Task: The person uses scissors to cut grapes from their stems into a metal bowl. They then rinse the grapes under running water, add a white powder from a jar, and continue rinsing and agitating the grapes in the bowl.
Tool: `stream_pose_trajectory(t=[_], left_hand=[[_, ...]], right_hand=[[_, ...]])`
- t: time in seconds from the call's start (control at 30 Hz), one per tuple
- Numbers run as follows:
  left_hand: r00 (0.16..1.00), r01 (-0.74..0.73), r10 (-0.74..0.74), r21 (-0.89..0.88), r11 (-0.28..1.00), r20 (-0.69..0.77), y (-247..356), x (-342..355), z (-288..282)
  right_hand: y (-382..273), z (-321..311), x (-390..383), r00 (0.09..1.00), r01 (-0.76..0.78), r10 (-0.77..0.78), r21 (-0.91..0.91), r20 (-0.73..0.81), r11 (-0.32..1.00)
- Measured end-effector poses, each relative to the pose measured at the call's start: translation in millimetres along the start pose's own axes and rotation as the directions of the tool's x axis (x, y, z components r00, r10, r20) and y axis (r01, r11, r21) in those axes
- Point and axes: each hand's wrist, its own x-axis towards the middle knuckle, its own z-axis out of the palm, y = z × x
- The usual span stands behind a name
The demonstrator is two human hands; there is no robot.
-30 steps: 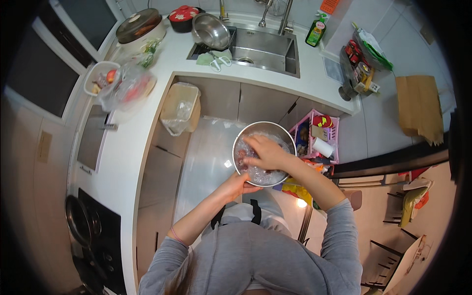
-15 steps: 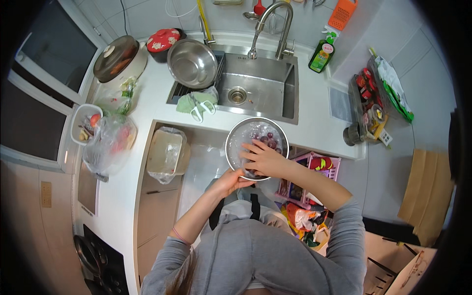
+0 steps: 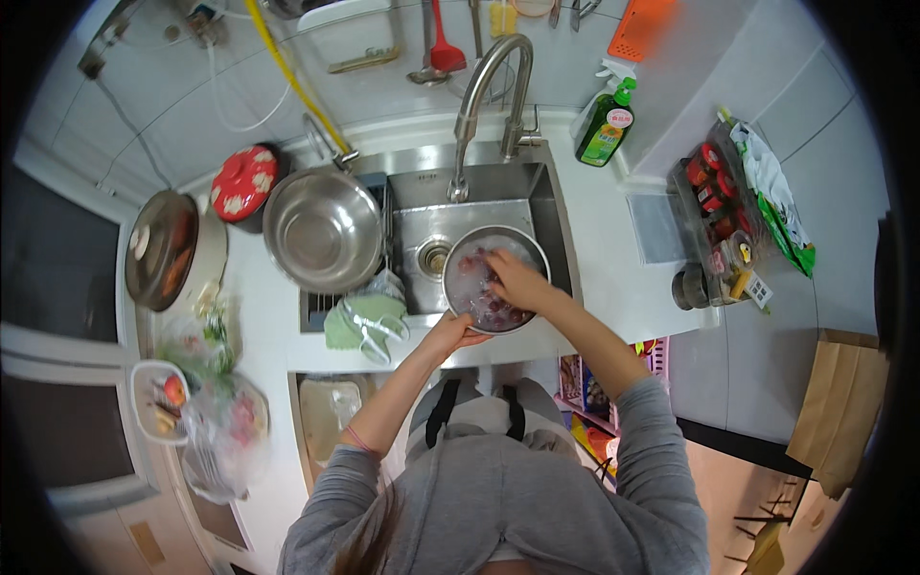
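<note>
A round steel bowl is over the front of the sink, tilted toward me. Cloudy, bubbly water fills it, with dark red grapes in the water. My left hand grips the bowl at its lower left, the thumb over the rim and the fingers beneath. Inside the bowl, my right hand reaches among the grapes with its fingers apart, touching them; the fingertips are partly hidden by the water.
The sink lies under the faucet. Left stand a larger steel basin, a green cloth with white-handled scissors, and a red pot. At right are a green bottle and a container of jars.
I have carried the bowl forward from in front of the counter to over the sink. My right hand has shifted within the bowl, and the water now looks cloudier.
</note>
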Motion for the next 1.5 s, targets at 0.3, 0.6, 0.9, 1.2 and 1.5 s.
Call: stream_pose_trajectory(t=[0.3, 0.6, 0.9, 1.2, 1.5], left_hand=[[0.982, 0.152, -0.122, 0.218, 0.964, -0.145, 7.0, 130.9, -80.5], [0.94, 0.303, -0.237, 0.285, 0.909, -0.245, -43.7, 227.4, -123.8], [0.87, 0.272, 0.38, 0.948, 0.162, -0.315, 24.8, 263.6, -68.7], [0.778, -0.275, 0.572, 0.96, -0.06, 0.259, -2.7, 293.6, -54.3], [0.951, -0.179, 0.275, 0.975, 0.128, 0.139, -15.1, 316.8, -90.0]], right_hand=[[85.9, 41.7, 19.6, 0.976, -0.184, 0.205, 0.229, -0.074, 0.956], [187.2, 131.6, 65.3, 0.748, -0.617, 0.662, 0.315, -0.053, 0.722], [201.4, 131.5, 95.0, 0.901, -0.427, 0.397, 0.204, 0.173, 0.881], [219.0, 124.0, 91.4, 0.789, -0.526, 0.571, 0.23, -0.226, 0.819], [223.3, 113.5, 92.8, 0.804, -0.594, 0.519, 0.378, 0.289, 0.71]])
